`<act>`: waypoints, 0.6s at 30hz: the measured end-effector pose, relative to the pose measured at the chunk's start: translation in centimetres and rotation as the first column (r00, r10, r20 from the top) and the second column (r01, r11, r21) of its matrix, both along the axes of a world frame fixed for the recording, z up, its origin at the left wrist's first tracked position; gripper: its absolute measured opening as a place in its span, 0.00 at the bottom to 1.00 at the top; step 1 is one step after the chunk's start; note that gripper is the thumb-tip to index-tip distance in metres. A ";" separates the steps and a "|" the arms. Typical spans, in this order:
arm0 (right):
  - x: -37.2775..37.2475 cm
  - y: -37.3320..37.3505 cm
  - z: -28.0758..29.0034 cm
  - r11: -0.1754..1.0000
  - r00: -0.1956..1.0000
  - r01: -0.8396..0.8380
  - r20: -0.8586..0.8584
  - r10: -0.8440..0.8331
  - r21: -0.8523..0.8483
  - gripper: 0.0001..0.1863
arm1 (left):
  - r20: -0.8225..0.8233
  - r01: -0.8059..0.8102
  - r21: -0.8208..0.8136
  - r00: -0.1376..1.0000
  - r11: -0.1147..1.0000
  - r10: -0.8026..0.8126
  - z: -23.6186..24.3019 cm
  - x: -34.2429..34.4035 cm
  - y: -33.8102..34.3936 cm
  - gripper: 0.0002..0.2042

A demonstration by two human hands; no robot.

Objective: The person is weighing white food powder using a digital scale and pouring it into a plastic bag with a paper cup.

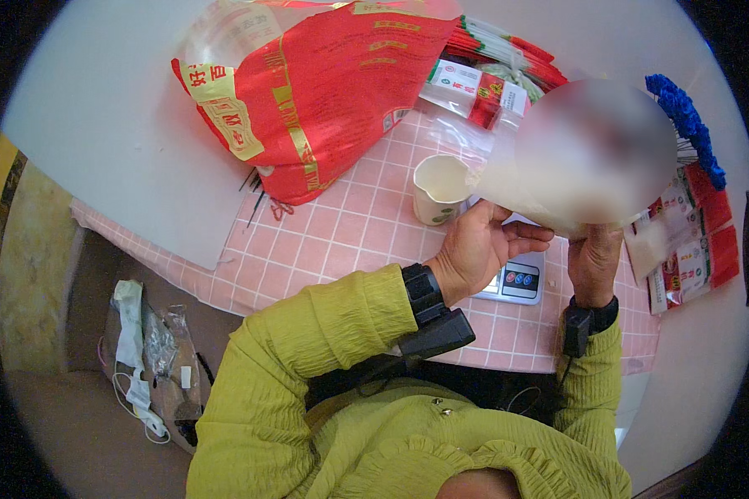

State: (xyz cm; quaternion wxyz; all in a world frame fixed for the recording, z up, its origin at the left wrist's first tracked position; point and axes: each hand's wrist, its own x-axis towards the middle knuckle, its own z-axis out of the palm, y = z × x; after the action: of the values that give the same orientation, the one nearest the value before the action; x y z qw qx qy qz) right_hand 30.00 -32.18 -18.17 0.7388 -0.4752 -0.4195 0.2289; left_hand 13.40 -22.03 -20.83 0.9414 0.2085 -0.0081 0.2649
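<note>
A large pale, translucent bag point(508, 179) hangs over the right part of the table; a blurred patch hides most of it. My right hand point(595, 262) grips its lower edge, with the fingertips lost in the blur. Just left of it, my left hand point(483, 249) has its fingers loosely bent and stretched toward the bag's lower edge; I cannot tell whether they touch it. Below the hands sits a white digital scale point(520, 283), its button panel showing and its rest mostly covered. A pale paper cup point(439, 195) with a cut, spout-like rim stands upright left of the bag.
A big red plastic bag point(333, 91) fills the table's back left. Red-and-white packets point(478, 90) lie behind the cup, more packets point(695, 241) at the right. Blue artificial flowers point(686, 121) lie at the far right. A pink checked tablecloth point(308, 233) covers the table.
</note>
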 end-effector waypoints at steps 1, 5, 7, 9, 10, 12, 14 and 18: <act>-0.3 0.1 0.1 0.999 0.999 0.027 -0.034 -0.026 0.022 0.21 | -0.001 -0.001 0.012 1.000 1.000 0.001 0.0 0.0 0.0 0.23; -0.7 0.2 0.6 0.999 0.999 0.033 -0.003 -0.033 0.023 0.20 | -0.004 -0.004 0.031 1.000 1.000 0.005 0.1 0.0 0.1 0.23; -0.8 0.3 0.8 0.998 0.998 0.062 0.014 -0.062 0.000 0.19 | -0.018 -0.005 0.036 1.000 0.999 0.006 0.2 0.0 0.1 0.23; -0.9 0.4 1.0 0.998 0.998 0.064 0.020 -0.064 0.005 0.19 | -0.031 -0.008 0.042 0.999 0.999 0.009 0.3 0.0 0.1 0.23; -1.1 0.4 1.1 0.997 0.997 0.070 0.023 -0.071 0.009 0.18 | -0.014 -0.003 0.023 1.000 1.000 0.004 0.3 0.0 0.1 0.23; -1.5 0.6 1.3 0.998 0.998 0.063 0.022 -0.063 0.009 0.18 | 0.002 -0.001 0.004 1.000 1.000 0.001 0.2 -0.1 0.2 0.23; -1.7 0.7 1.6 0.998 0.998 0.058 0.022 -0.058 0.009 0.18 | -0.006 -0.011 0.006 1.000 1.000 0.011 0.3 -0.1 0.2 0.23; -1.6 0.6 1.7 0.993 0.990 0.119 0.076 -0.119 -0.006 0.17 | -0.010 -0.001 -0.018 1.000 1.000 0.000 0.3 -0.1 0.3 0.23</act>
State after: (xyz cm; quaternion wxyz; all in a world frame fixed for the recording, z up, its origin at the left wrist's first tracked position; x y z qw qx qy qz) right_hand 28.42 -31.54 -16.45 0.7323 -0.5116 -0.4168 0.1684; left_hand 13.27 -21.74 -20.50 0.9432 0.2014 -0.0012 0.2642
